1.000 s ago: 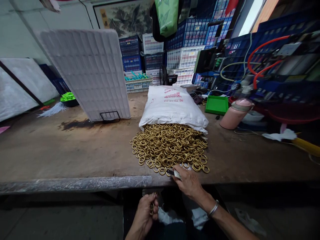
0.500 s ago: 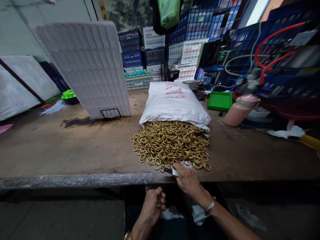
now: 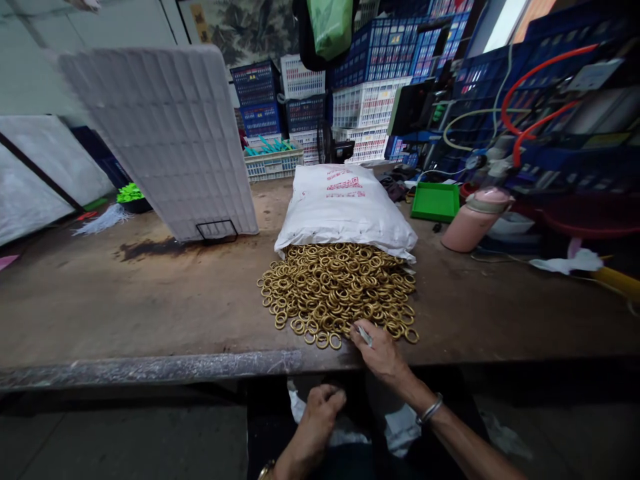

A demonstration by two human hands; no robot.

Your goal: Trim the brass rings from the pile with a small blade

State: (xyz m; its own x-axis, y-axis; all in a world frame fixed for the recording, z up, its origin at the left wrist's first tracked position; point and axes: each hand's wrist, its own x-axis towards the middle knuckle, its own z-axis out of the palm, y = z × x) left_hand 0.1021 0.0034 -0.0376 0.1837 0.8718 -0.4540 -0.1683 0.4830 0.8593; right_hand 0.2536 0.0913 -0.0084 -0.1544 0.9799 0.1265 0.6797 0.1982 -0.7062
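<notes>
A heap of brass rings [image 3: 337, 290] spills from a white sack [image 3: 345, 207] onto the brown workbench [image 3: 125, 300]. My right hand [image 3: 381, 352] rests at the bench's near edge, touching the front of the heap, fingers closed on a small grey tool [image 3: 364, 334]. A metal bangle circles that wrist. My left hand [image 3: 320, 413] hangs below the bench edge over my lap, fingers curled downward; whether it holds rings is hidden. White cloth or plastic [image 3: 400, 427] lies on my lap.
A white ribbed panel [image 3: 165, 133] leans on a wire stand at the back left. A green tray [image 3: 435, 201] and a pink flask [image 3: 473, 223] sit at the right, beside red hoses and machinery. Stacked blue and white crates [image 3: 350, 100] fill the back.
My left hand, which held brass rings below the bench edge, has turned its fingers downward and the rings no longer show. My right hand has shifted slightly forward into the heap's edge.
</notes>
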